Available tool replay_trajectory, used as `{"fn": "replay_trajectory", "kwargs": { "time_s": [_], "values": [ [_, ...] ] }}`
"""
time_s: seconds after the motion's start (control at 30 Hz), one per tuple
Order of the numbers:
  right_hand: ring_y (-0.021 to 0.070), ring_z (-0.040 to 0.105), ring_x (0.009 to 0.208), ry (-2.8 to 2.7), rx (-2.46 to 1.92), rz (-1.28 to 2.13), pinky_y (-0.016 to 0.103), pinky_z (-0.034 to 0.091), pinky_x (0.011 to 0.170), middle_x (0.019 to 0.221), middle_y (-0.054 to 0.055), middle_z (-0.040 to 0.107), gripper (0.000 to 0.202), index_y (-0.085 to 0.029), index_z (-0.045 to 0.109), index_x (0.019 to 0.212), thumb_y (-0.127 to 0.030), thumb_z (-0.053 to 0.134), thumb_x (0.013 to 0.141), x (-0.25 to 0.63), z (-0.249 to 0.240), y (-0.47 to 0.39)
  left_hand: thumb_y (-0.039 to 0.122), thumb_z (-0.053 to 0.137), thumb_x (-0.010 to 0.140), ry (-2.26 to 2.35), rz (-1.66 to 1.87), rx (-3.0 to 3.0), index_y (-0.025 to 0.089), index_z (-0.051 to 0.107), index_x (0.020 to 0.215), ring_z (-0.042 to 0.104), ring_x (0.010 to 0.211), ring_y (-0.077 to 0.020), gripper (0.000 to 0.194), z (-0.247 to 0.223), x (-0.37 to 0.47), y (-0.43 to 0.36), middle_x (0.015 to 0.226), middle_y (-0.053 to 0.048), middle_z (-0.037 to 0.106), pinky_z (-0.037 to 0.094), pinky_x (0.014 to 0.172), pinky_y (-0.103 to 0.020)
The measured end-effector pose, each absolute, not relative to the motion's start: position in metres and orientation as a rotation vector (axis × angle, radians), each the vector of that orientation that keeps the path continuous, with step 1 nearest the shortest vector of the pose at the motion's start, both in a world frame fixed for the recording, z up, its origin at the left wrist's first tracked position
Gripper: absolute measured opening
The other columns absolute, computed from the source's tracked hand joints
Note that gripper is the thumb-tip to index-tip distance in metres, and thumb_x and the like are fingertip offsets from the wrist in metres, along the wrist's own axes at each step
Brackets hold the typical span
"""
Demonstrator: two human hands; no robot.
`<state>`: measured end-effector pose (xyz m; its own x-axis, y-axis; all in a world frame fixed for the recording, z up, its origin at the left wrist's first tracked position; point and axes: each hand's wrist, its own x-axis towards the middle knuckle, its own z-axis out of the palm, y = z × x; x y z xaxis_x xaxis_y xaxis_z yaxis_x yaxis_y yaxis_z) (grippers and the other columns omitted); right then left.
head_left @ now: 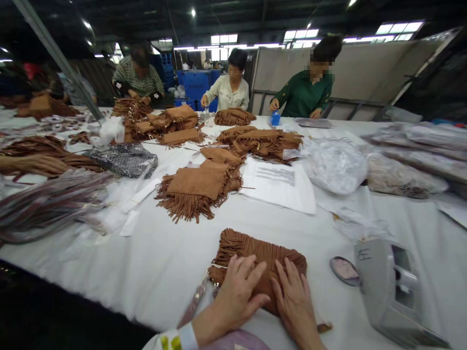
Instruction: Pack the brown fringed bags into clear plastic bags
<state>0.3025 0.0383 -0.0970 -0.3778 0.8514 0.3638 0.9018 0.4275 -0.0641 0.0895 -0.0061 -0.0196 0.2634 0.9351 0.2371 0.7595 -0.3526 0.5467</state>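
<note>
A brown fringed bag (251, 248) lies flat on the white-covered table in front of me, its fringe along the far side. My left hand (242, 287) rests on its left part with the fingers stretched out. On the right part lies my right hand (294, 291), flat, fingers slightly spread. At the bag's left end are metal fittings and a strap in clear wrapping (195, 301). Beyond it sits a stack of similar fringed bags (199, 182).
To the right stand a grey tape dispenser (388, 282) and a small round dish (345, 270). Farther off lie a printed white sheet (280, 182), clear plastic bags (333, 163) and wrapped straps (54, 199). A co-worker's hand (36, 165) reaches in at left; several people work across the table.
</note>
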Motion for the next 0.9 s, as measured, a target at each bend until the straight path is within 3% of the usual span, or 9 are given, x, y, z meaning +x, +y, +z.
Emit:
{"fn": "replay_trajectory", "kwargs": {
  "time_s": [0.1, 0.2, 0.37, 0.67, 0.9],
  "values": [
    [0.0302, 0.039, 0.131, -2.334, -1.512, -0.208, 0.05, 0.033, 0.104, 0.142, 0.018, 0.044, 0.052, -0.013, 0.048, 0.134, -0.041, 0.029, 0.095, 0.301, -0.095, 0.039, 0.032, 0.042, 0.092, 1.848, 0.907, 1.863, 0.021, 0.044, 0.133, 0.053, 0.105, -0.0246, 0.042, -0.02, 0.045, -0.028, 0.113, -0.012, 0.058, 0.044, 0.093, -0.046],
    [0.0297, 0.04, 0.13, -2.335, -1.521, -0.188, 0.05, 0.033, 0.104, 0.142, 0.017, 0.045, 0.051, -0.014, 0.048, 0.134, -0.04, 0.028, 0.095, 0.3, -0.092, 0.039, 0.032, 0.046, 0.088, 2.068, 0.747, 1.651, 0.019, 0.054, 0.119, 0.053, 0.095, -0.0248, 0.034, -0.032, 0.0, -0.049, 0.097, -0.008, 0.057, 0.044, 0.087, -0.044],
    [0.0297, 0.04, 0.131, -2.324, -1.528, -0.177, 0.05, 0.032, 0.105, 0.142, 0.016, 0.045, 0.052, -0.014, 0.048, 0.134, -0.042, 0.028, 0.095, 0.3, -0.093, 0.039, 0.03, 0.049, 0.084, 1.993, 0.512, 1.645, 0.022, 0.058, 0.11, 0.053, 0.093, -0.0233, 0.028, -0.055, -0.012, -0.066, 0.096, -0.006, 0.053, 0.043, 0.085, -0.038],
    [0.0273, 0.039, 0.132, -2.343, -1.576, -0.153, 0.049, 0.031, 0.105, 0.145, 0.014, 0.043, 0.051, -0.018, 0.045, 0.137, -0.042, 0.029, 0.095, 0.301, -0.094, 0.036, 0.024, 0.035, 0.09, 1.959, 0.577, 1.652, 0.02, 0.053, 0.096, 0.054, 0.085, -0.0212, 0.02, -0.073, 0.001, -0.056, 0.09, -0.005, 0.051, 0.042, 0.079, -0.035],
    [0.0274, 0.039, 0.132, -2.336, -1.568, -0.177, 0.049, 0.031, 0.105, 0.144, 0.015, 0.044, 0.052, -0.017, 0.046, 0.136, -0.043, 0.028, 0.095, 0.301, -0.094, 0.037, 0.019, 0.037, 0.086, 1.987, 0.476, 1.675, 0.02, 0.051, 0.087, 0.053, 0.088, -0.0213, 0.014, -0.069, -0.005, -0.05, 0.088, -0.005, 0.054, 0.04, 0.08, -0.033]
  ]
}}
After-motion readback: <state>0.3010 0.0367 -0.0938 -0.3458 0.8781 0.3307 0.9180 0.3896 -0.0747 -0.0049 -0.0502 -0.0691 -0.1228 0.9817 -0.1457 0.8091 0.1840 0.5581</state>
